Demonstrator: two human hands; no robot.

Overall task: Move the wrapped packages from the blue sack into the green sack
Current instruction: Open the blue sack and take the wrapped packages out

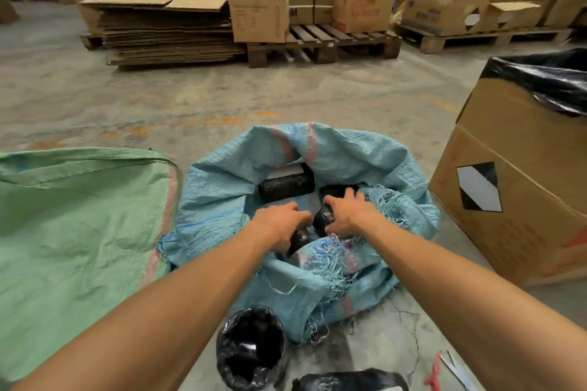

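Inside the open mouth of the blue sack (222, 187), which sits crumpled on the concrete floor (127, 98), lie several black wrapped packages. The left hand (279, 222) curls its fingers round one small package (299, 239) near the sack's near rim, and the right hand (346, 216) grips another package (323, 218) just beside it. A larger cylindrical package (286, 187) lies apart from both hands toward the sack's far rim. The green sack (79, 232) lies flat on the floor, touching the blue sack's left edge. In front of the blue sack's near edge stand two more black-wrapped bundles (251, 349). To the right stands a cardboard box (524, 200) lined with black plastic; pallets (320, 44) with cartons fill the far floor.
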